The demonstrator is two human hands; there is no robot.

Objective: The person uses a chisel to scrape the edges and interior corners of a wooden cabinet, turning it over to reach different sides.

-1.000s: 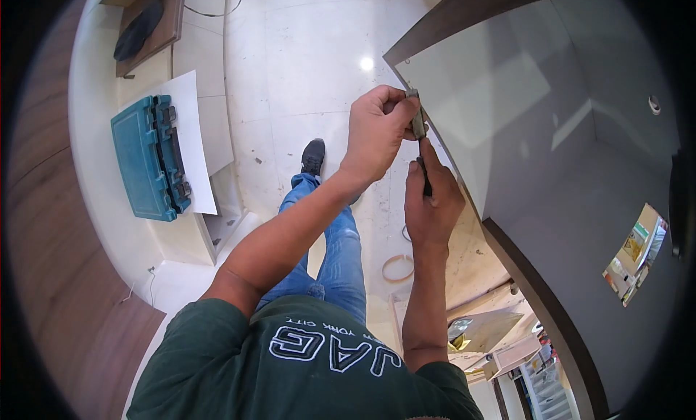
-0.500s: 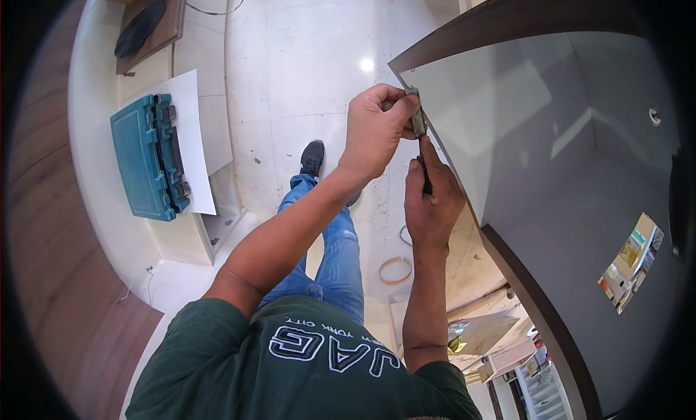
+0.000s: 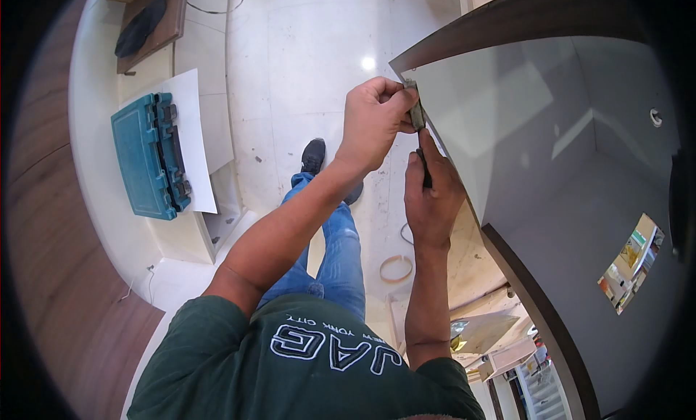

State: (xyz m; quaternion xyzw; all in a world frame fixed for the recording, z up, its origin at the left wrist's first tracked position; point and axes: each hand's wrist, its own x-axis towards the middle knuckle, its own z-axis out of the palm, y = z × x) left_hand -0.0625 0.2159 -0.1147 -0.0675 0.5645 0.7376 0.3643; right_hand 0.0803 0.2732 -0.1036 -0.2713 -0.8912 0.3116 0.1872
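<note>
My left hand (image 3: 371, 126) is closed at the front edge of a cabinet (image 3: 500, 122), pinching a small grey-green strip (image 3: 416, 114) between thumb and fingers. The strip lies along the corner of the cabinet's edge, and part of it is hidden by my thumb. Just below, my right hand (image 3: 436, 202) grips a slim tool with a black handle (image 3: 425, 172). Its index finger stretches along the tool, whose thin shaft points up to the strip's lower end. The tip's exact shape is hidden.
A teal tool case (image 3: 145, 159) lies on a white sheet (image 3: 197, 144) to the left. A ring of tape (image 3: 395, 269) is on the floor near my legs. Dark wood trim (image 3: 540, 304) edges the cabinet, and a mirror-like strip (image 3: 631, 264) shows on its grey panel.
My left hand has shifted slightly up and left with the strip. The right hand, still on the tool, has barely moved.
</note>
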